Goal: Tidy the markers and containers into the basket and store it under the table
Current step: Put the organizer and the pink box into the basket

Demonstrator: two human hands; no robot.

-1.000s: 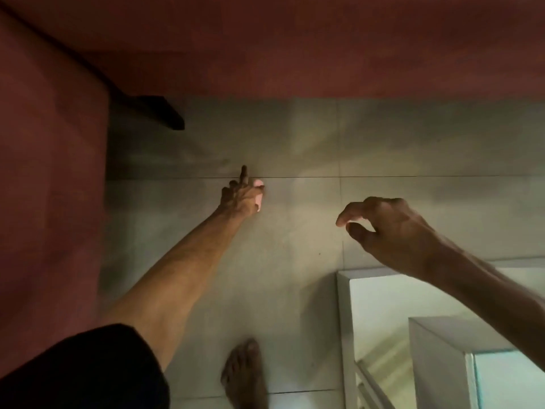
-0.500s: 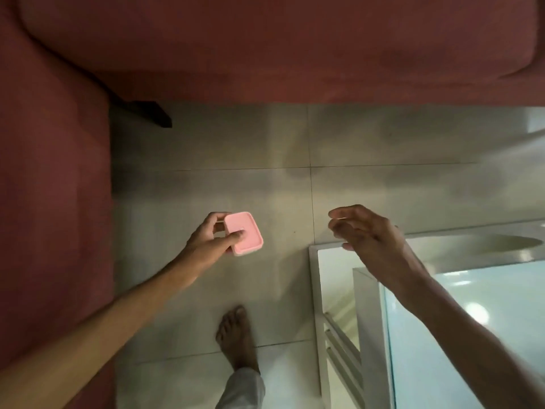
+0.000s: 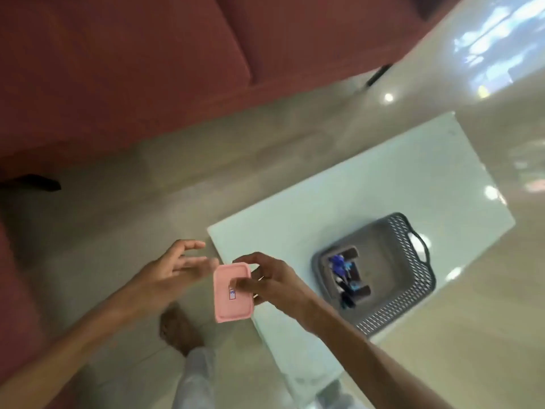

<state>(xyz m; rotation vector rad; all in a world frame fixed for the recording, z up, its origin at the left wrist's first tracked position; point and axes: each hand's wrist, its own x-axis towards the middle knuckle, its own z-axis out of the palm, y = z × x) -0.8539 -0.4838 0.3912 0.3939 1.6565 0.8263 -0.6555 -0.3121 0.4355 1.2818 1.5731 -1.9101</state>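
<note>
Head view: the pink container is gripped by the right hand over the near corner of the pale glass table; the left hand is spread, holding nothing. The grey basket on the table holds markers. Glossy tiled floor, red sofa beyond.

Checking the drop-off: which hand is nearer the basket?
Right. The right hand holds the pink container just short of the basket; the open left hand is farther, beyond the container.
</note>
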